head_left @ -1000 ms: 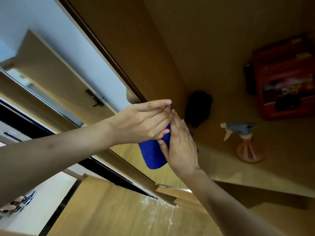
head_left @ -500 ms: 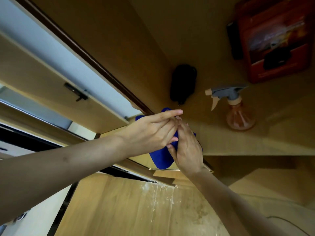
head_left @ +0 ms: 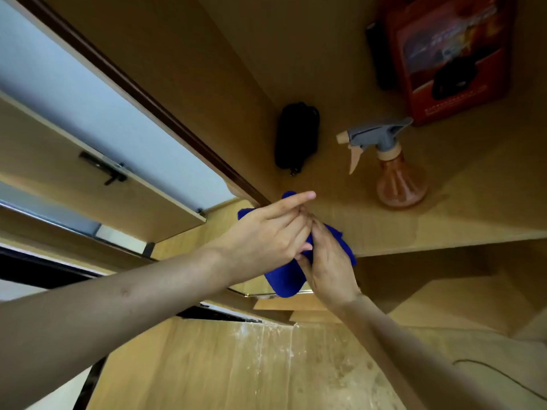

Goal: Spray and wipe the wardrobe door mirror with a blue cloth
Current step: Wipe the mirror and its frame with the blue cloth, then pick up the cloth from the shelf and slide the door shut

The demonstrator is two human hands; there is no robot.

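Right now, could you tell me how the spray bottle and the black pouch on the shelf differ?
The spray bottle stands upright; the black pouch looks to be lying flat. The bottle is see-through orange with a grey trigger head; the pouch is solid black. The bottle flares at its base; the pouch is a long oval. Both rest untouched on the wooden shelf.

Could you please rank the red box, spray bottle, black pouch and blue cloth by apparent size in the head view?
1. Red box, partly cropped.
2. Spray bottle.
3. Black pouch and blue cloth: unsure, hands cover much of the cloth.
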